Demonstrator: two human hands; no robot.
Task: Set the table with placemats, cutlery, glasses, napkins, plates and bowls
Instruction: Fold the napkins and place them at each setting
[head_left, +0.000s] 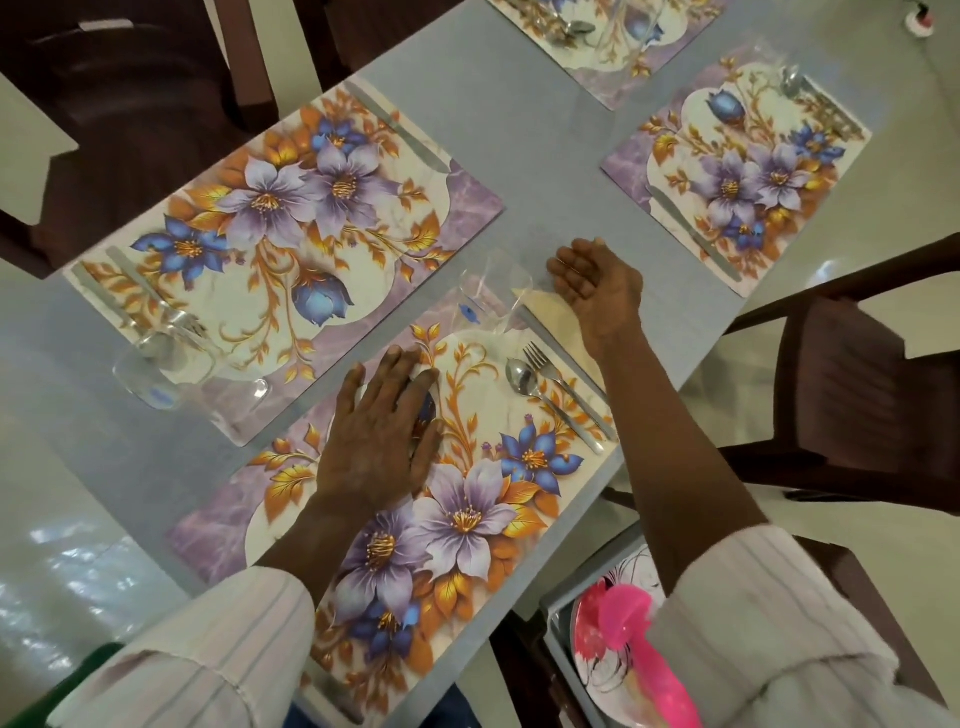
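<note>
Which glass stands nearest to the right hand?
The glass at the nearest placemat's far corner, beside the right hand; the others stand at farther placemats.

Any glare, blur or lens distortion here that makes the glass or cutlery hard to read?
Head view: the wide-angle lens slightly bows the table edges; head view: the clear glass beside the right hand shows only a faint outline; head view: bright reflections streak the glossy surface lower left; head view: spoon and fork are sharp.

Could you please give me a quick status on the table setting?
Left hand flat on near placemat. Right hand open beside glass. Plates in box. Nothing blocking.
</note>
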